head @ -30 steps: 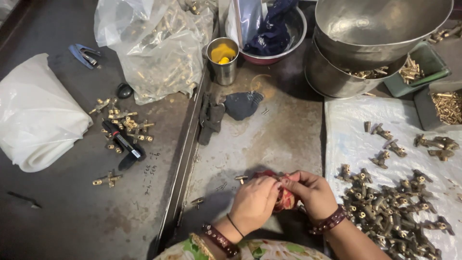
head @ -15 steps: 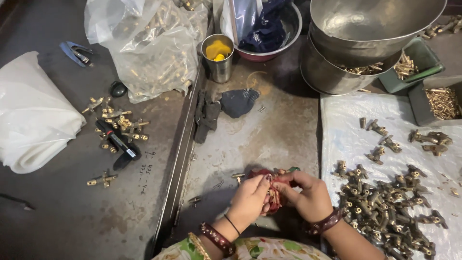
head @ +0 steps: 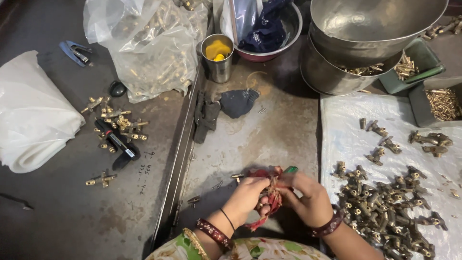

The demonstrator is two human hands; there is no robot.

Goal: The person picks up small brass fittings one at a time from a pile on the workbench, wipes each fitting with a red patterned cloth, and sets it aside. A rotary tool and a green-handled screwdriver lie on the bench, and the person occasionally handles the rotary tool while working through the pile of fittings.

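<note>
We find both hands, left [head: 248, 197] and right [head: 310, 200], pinching one red cloth [head: 272, 200] beside dull fittings [head: 385, 207].

Dull metal, shiny steel, soft cloth and plastic film

The worktable [head: 269, 139] is matt, stained grey metal; the stacked bowls [head: 365, 29] are polished steel with a soft gloss. The fittings [head: 385, 212] look like tarnished brass on a crinkled, translucent plastic sheet [head: 346, 139]. The left hand [head: 245, 195] and right hand [head: 308, 197] hold a frayed red cloth strip [head: 272, 200]. The bag [head: 149, 43] is glossy clear plastic.
</note>
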